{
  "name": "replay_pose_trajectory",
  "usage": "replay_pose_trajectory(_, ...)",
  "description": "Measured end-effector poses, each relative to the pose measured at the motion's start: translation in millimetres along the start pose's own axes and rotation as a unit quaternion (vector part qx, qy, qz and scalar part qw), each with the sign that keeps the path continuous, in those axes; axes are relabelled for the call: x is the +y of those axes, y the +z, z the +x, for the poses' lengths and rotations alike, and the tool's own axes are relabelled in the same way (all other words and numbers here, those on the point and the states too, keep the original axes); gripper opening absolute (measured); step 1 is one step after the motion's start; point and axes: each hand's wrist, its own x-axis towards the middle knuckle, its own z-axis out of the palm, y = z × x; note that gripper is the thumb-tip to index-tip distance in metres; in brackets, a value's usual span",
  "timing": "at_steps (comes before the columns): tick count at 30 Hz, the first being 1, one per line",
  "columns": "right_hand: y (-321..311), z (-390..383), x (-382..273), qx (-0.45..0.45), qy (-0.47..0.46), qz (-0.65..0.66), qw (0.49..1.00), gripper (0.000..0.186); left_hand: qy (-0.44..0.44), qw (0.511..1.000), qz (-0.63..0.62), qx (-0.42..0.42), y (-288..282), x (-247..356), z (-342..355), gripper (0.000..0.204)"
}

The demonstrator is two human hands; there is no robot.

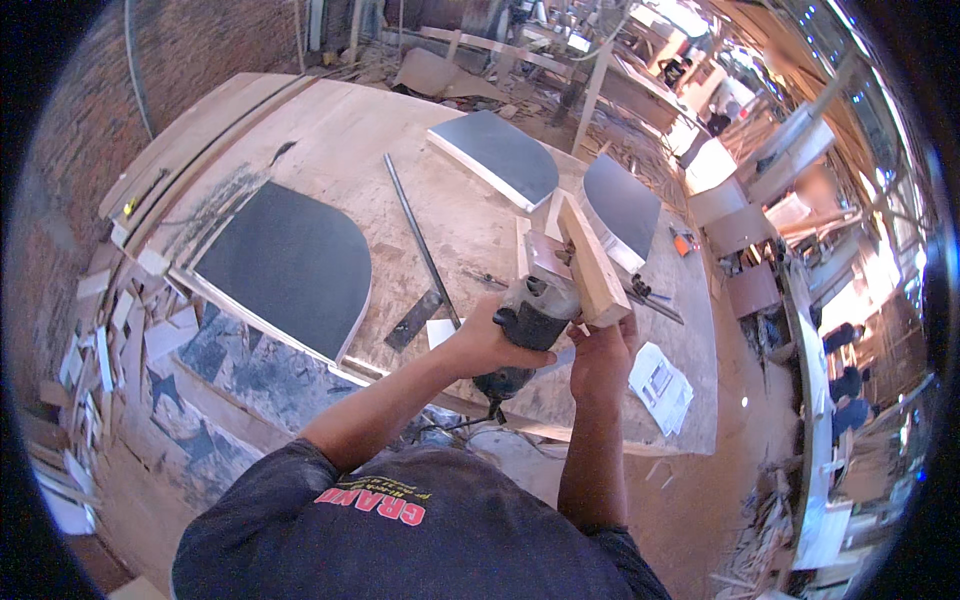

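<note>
My left hand is wrapped round the dark body of a hand-held power tool, apparently a router or trimmer. Its pale plate sits against a wooden fixture made of light battens, raised at an angle over the workbench. My right hand is closed at the lower end of that fixture, just right of the tool; whether its fingers grip the batten or a small part under it is partly hidden. A long dark metal bar lies left of the tool, and white papers lie right of my right hand.
The plywood workbench holds dark rounded-corner panels, more strips and a small orange tool. Offcuts heap beside the brick wall at left. People in dark clothing are at the far right among stacked boards.
</note>
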Motion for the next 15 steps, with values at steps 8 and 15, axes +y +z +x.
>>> replay_pose_trajectory(8,8,4,6,-0.027,0.02,0.082,0.996,0.029,0.046,0.998,0.0,0.034,-7,-3,-2,0.059)
replay_pose_trajectory(15,-1,14,19,-0.052,0.009,0.076,0.996,0.024,0.027,0.998,0.026,0.046,-13,-1,-5,0.06)
